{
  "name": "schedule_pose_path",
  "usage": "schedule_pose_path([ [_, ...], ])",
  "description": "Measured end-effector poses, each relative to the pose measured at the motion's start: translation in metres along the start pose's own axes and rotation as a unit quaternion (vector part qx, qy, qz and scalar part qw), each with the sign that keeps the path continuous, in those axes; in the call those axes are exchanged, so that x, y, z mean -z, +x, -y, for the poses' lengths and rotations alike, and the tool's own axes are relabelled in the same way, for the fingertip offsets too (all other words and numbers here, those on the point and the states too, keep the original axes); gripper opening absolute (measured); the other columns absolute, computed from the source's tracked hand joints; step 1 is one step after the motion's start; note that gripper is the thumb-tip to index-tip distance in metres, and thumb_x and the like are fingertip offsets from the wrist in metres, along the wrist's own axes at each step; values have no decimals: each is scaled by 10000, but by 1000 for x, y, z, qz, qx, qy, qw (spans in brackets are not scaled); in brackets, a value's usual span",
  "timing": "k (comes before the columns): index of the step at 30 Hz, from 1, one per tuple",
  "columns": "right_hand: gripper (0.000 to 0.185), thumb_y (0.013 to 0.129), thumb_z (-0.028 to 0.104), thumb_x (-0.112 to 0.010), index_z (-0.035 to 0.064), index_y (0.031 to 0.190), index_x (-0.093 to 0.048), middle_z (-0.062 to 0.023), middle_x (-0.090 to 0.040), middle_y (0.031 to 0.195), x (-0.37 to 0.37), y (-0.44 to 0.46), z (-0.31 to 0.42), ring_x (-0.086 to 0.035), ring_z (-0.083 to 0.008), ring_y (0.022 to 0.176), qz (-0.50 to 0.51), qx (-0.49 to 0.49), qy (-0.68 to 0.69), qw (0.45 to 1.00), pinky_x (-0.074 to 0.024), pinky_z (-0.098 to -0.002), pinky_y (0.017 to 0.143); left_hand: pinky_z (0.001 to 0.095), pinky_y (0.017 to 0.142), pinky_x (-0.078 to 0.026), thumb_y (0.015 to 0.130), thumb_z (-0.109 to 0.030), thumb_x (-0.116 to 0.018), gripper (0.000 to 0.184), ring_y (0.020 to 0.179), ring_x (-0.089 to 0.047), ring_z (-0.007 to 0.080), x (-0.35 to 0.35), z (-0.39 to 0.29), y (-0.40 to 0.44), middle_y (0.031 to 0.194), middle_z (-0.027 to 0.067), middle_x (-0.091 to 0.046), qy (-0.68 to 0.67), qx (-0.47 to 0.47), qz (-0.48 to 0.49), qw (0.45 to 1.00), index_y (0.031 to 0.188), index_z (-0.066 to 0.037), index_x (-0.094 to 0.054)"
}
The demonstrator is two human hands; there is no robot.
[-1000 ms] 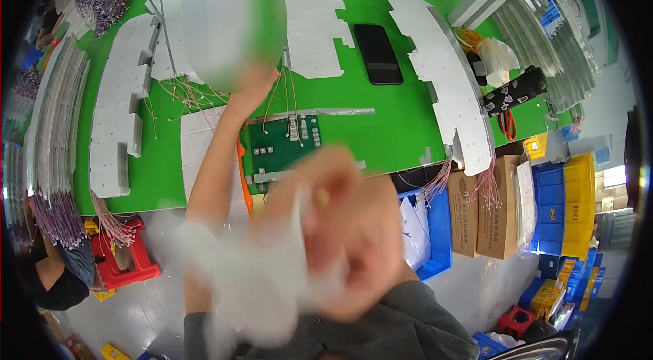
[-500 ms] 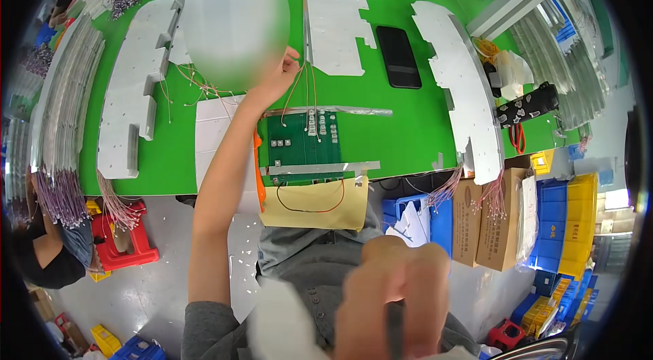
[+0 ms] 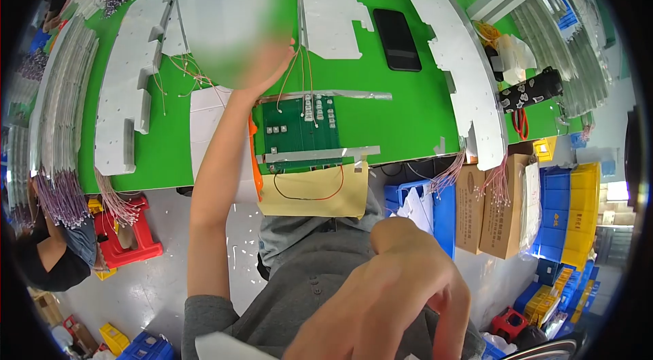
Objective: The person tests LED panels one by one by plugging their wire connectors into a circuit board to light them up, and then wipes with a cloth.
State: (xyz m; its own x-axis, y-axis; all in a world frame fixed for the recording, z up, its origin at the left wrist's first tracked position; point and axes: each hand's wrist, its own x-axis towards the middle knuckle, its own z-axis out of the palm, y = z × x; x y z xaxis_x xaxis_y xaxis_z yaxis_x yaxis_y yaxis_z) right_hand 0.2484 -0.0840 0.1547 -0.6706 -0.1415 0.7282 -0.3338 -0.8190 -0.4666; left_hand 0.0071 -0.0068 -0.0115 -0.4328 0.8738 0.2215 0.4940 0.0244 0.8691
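Note:
My left hand [image 3: 266, 69] reaches over the green table beside thin wires [image 3: 309, 67] at the lower end of a white notched panel [image 3: 330, 10]. A blurred patch covers most of its fingers, so its grip is unclear. Below it lies a green circuit board [image 3: 299, 132] with white connectors, taped along its top and bottom edges. Some wires run down onto the connectors. My right hand [image 3: 401, 285] is raised close to the camera in front of my body, its fingers bent downward. Its fingertips are hidden, and I cannot tell whether it holds anything.
A black phone [image 3: 397, 40] lies right of the middle panel. More white panels [image 3: 462, 81] [image 3: 122, 88] flank the work area. Stacked strips with wires [image 3: 64, 101] stand at left. Cardboard boxes [image 3: 507, 217], a blue bin [image 3: 444, 217] and a red stool [image 3: 153, 224] are below.
My right hand has turned and shifted, now showing more of its back and bent fingers. My left hand stays near the wires. The whole view has shifted slightly, with the table higher in frame.

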Motion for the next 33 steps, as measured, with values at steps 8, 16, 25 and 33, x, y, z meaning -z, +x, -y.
schedule_pose_path([
  [8,359,820,146,-571,-127,1022,-455,-202,-534,888,-3,-2,-4,-527,-300,698,-15,-4,-2,1000,-472,-365,673,260,601,-435,777,-91,-527,161,631,-543,159,-1,2,-3,727,56,-612,34,-8,9,999,909,-12,-573],
  [16,274,829,136,-530,-118,917,-479,-140,-527,765,-2,5,-5,-468,-223,574,-33,22,-40,998,-425,-282,554,257,601,-427,798,-124,-523,176,641,-536,157,-2,3,-1,759,51,-616,69,-23,14,997,928,-19,-576],
  [25,232,835,123,-504,-109,844,-495,-96,-522,676,0,12,-10,-427,-168,488,-44,43,-69,996,-393,-222,469,275,561,-417,792,-130,-519,171,594,-528,169,-5,0,1,742,54,-623,93,-56,9,994,904,-17,-582],
  [33,208,829,104,-524,-95,869,-483,-106,-524,690,-9,7,-18,-443,-178,515,-24,58,-49,997,-405,-228,488,288,547,-415,778,-102,-520,155,575,-524,182,-6,-1,-2,720,67,-617,90,-75,-4,993,891,-18,-585],
])
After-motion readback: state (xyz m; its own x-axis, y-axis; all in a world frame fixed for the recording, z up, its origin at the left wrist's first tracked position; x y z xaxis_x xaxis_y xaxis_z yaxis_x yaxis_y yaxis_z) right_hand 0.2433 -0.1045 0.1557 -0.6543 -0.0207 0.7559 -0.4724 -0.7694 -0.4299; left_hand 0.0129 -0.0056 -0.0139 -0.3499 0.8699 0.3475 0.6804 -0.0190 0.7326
